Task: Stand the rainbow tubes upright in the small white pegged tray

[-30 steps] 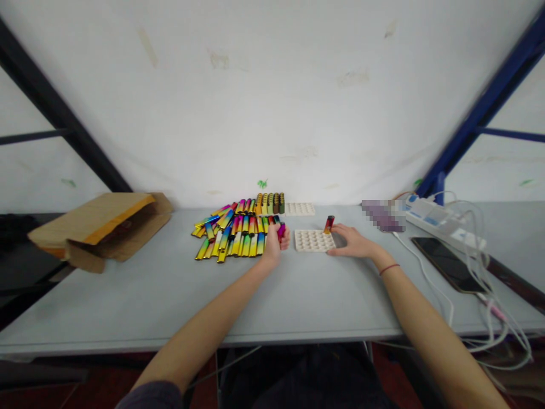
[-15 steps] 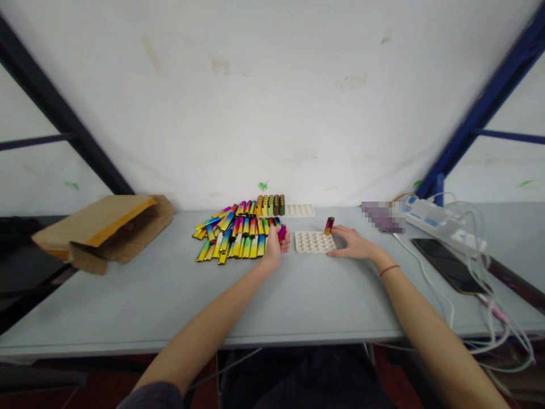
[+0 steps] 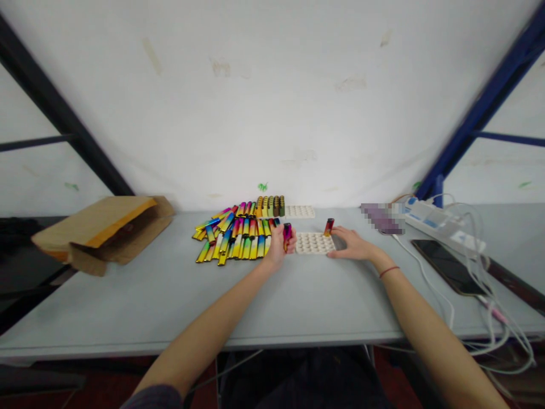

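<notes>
One lighter (image 3: 329, 226) stands in white tray (image 3: 314, 244), frame centre; right hand (image 3: 355, 245) flat beside tray. Left hand (image 3: 279, 247) grips second lighter (image 3: 287, 233). Pile (image 3: 234, 236) left of centre remains.

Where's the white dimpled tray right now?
The white dimpled tray lies mid-table, between the left hand and right hand, with one red lighter standing at its far right corner.
</notes>
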